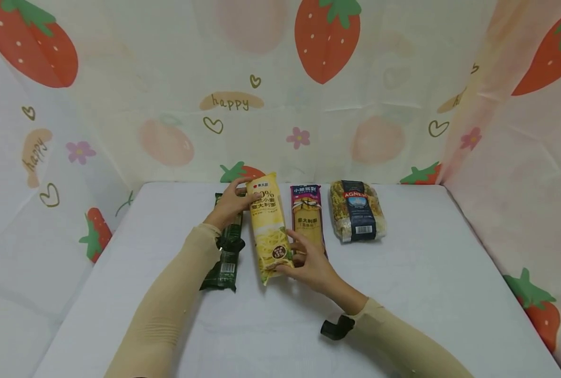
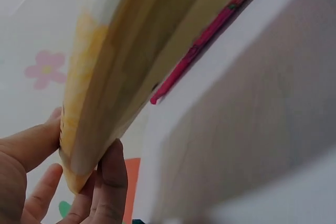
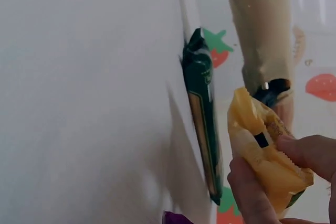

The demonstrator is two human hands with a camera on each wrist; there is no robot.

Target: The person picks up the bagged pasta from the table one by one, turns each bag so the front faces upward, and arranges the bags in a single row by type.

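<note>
Both hands hold a yellow pasta packet (image 1: 267, 223) raised off the table. The left hand (image 1: 232, 206) pinches its top end between thumb and fingers, seen closely in the left wrist view, where the fingers (image 2: 110, 182) press the back. At the bottom end the right hand (image 1: 312, 265) grips the corner; the right wrist view shows the crimped yellow end (image 3: 268, 156) between thumb and fingers. A dark green packet (image 1: 227, 268) lies left of it, partly hidden by the left hand and wrist. Right of it lies a purple-and-blue spaghetti packet (image 1: 308, 215), partly covered by the right hand.
A plump clear bag of pasta with a dark label (image 1: 357, 212) lies at the back right of the white table (image 1: 417, 294). Strawberry-print cloth (image 1: 271, 68) hangs behind and at both sides. A black wrist mount (image 1: 338, 327) sits at the right sleeve.
</note>
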